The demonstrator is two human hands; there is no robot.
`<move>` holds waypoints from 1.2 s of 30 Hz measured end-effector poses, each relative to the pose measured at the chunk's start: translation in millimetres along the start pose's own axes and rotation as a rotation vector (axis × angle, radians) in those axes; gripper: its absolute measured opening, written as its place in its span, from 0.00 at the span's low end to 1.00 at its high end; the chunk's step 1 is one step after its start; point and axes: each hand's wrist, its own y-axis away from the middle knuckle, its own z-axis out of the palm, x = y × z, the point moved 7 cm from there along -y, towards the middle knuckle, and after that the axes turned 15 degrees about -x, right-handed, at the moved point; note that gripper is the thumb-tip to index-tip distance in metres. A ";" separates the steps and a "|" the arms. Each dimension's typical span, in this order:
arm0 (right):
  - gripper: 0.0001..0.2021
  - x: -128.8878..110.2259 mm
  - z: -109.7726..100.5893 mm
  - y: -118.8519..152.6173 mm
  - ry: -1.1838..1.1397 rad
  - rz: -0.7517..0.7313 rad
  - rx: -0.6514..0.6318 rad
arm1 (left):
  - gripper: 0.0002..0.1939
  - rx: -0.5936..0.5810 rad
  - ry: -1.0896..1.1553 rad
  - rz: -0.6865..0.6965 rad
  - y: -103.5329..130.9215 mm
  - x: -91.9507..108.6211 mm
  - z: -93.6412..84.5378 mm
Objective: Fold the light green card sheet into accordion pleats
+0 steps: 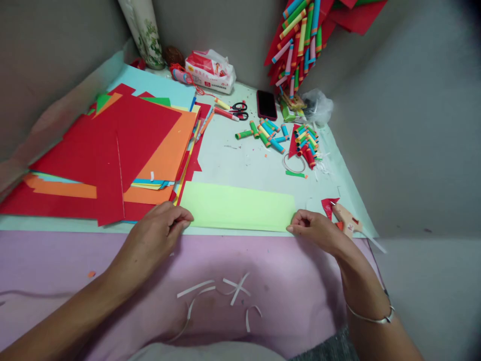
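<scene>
A light green strip of paper (238, 206) lies lengthwise along the front edge of the work surface, and a fold line runs near its lower edge. My left hand (163, 228) pinches its lower left corner between thumb and fingers. At the lower right corner, my right hand (313, 228) pinches the paper the same way. Left of the strip is a pile of red (139, 130), orange and other coloured sheets. A glue gun (347, 219) lies just beyond my right hand, beside a small red paper scrap (328, 206).
Rolled paper tubes (268, 133) lie behind the strip, with more bundled at the right (307, 143). Scissors (240, 111), a phone (266, 105), a tissue pack (210, 71) and a wire ring (294, 163) are farther back. White paper strips (236, 288) lie on the pink cloth in front.
</scene>
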 end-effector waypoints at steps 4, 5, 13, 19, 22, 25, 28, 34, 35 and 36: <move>0.10 -2.0 -0.5 1.2 -0.001 0.002 -0.002 | 0.12 0.023 -0.014 0.012 0.8 -1.6 -0.5; 0.10 -2.3 -0.1 1.5 -0.002 0.006 0.000 | 0.12 0.032 -0.040 0.025 0.8 -1.5 -1.2; 0.09 2.4 5.3 3.5 0.044 -0.025 0.052 | 0.18 0.041 -0.280 0.309 5.7 16.8 3.2; 0.10 -20.1 10.8 17.9 0.260 -0.151 0.190 | 0.29 -0.051 -0.379 0.425 12.2 37.5 23.0; 0.12 -32.4 16.1 26.2 0.388 -0.202 0.266 | 0.32 -0.039 -0.505 0.444 11.8 41.6 29.1; 0.16 -38.1 23.2 33.6 0.544 -0.263 0.361 | 0.34 -0.015 -0.659 0.470 10.6 46.7 32.4; 0.22 -37.8 35.0 38.6 0.732 -0.322 0.430 | 0.34 -0.030 -0.801 0.464 8.4 52.7 34.5; 0.24 -39.2 60.4 51.3 0.967 -0.452 0.619 | 0.31 -0.066 -0.893 0.449 8.3 59.7 37.5; 0.24 -39.6 63.8 52.7 0.986 -0.455 0.643 | 0.31 -0.051 -0.894 0.446 9.3 60.3 38.4; 0.25 -39.9 66.6 53.7 1.003 -0.449 0.661 | 0.31 -0.034 -0.896 0.448 10.6 61.2 39.8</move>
